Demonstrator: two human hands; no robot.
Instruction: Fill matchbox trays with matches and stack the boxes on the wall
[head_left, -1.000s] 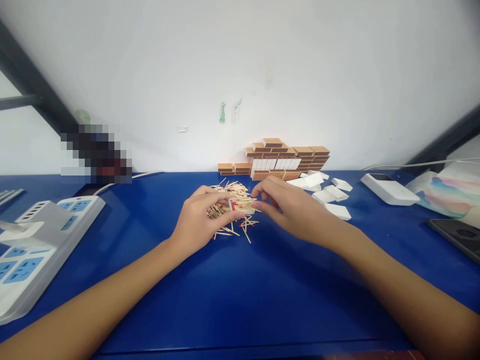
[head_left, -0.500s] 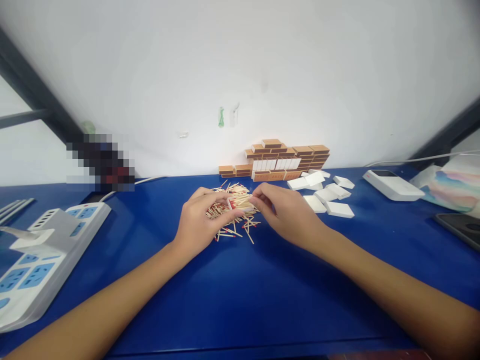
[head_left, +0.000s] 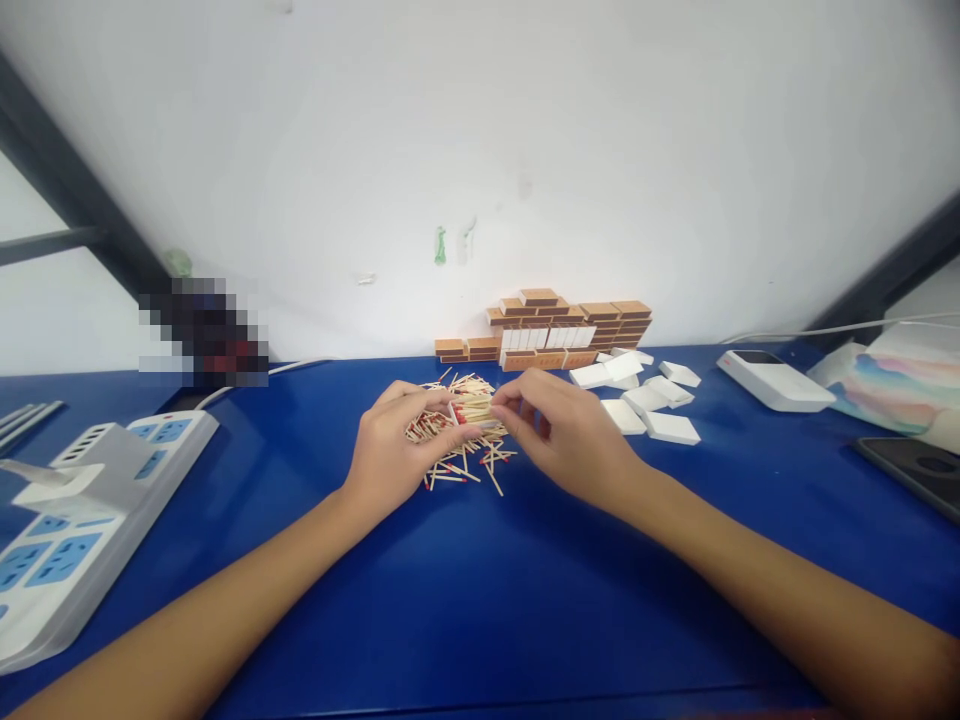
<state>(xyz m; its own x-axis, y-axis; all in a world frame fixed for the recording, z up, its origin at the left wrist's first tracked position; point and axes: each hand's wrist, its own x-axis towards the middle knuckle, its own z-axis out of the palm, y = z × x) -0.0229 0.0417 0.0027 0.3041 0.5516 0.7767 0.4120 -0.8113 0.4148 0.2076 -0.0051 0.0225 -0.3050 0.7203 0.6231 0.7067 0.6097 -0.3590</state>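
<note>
My left hand is closed round a small white matchbox tray, thumb on the near side and fingers on the far side. Red-tipped matches lie in the tray, their heads toward the left. At the tray's right end, my right hand pinches with thumb and forefinger at the plain ends of the matches; how many it grips is hidden. Below and around both hands spreads a loose pile of matches, with a few stray ones toward me.
Brown matchboxes are stacked against the wall. Several empty white trays lie to the right, near a white device and a dark phone. A power strip with a plug and cable occupies the left side of the blue table.
The matches in the tray lie flatter and more lined up than before. Both hands stay at the tray, the right fingers still at its right end. The view has shifted slightly.
</note>
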